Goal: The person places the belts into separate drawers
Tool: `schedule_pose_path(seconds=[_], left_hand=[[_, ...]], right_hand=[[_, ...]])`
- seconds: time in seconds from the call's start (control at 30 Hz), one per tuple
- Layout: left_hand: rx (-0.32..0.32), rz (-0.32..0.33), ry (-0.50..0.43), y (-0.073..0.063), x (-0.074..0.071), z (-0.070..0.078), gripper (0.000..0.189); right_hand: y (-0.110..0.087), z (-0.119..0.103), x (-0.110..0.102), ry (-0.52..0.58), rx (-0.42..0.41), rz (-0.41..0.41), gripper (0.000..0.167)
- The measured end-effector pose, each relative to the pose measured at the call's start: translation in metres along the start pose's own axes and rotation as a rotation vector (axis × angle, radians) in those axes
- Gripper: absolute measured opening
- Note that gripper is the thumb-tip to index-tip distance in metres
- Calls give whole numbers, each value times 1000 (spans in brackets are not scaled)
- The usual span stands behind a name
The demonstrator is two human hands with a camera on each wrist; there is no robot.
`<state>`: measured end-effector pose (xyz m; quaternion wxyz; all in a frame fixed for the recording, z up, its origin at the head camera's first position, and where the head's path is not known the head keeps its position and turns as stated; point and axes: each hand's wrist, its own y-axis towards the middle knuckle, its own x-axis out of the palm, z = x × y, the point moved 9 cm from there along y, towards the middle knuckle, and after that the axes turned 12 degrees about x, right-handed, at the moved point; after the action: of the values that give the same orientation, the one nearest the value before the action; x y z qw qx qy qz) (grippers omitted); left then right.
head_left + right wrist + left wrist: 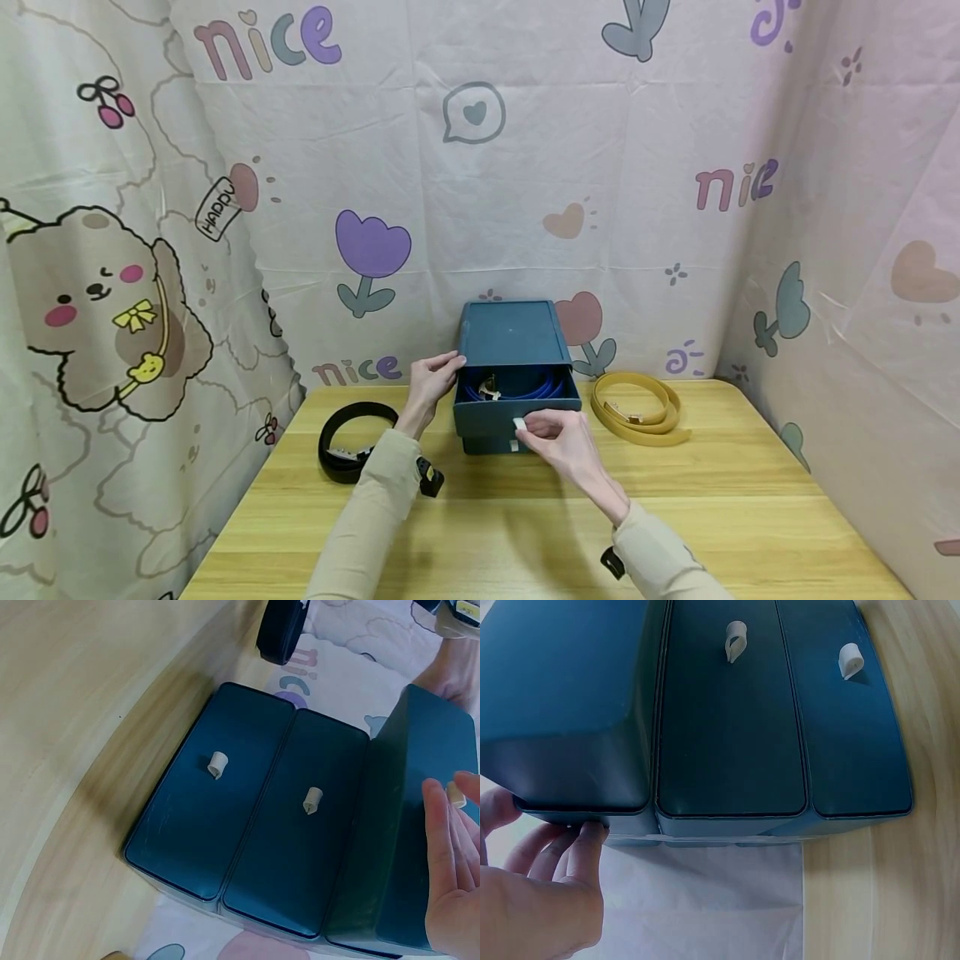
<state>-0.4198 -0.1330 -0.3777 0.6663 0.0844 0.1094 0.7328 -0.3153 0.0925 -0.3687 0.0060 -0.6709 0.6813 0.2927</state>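
Note:
A dark blue box of three stacked drawers stands at the back of the table, its top drawer pulled partway out. Inside that drawer lies a coiled blue belt with a metal buckle. My right hand pinches the white pull tab on the drawer's front between thumb and fingers. At the box's upper left edge, my left hand grips the casing, thumb near the top and fingers along the side wall. The middle drawer and bottom drawer sit closed in the left wrist view.
To the left of the box lies a coiled black belt, close to my left forearm. A coiled yellow belt rests on the right. The wooden table backs onto a printed cloth curtain.

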Motion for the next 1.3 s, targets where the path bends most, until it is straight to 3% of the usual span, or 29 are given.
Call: schedule_pose_path(seconds=[0.5, 1.3], left_hand=[[-9, -5, -1, 0, 0, 0, 42], [12, -4, 8, 0, 0, 0, 41]], right_hand=[[7, 9, 0, 7, 46, 30, 15], [17, 12, 3, 21, 10, 100, 13]])
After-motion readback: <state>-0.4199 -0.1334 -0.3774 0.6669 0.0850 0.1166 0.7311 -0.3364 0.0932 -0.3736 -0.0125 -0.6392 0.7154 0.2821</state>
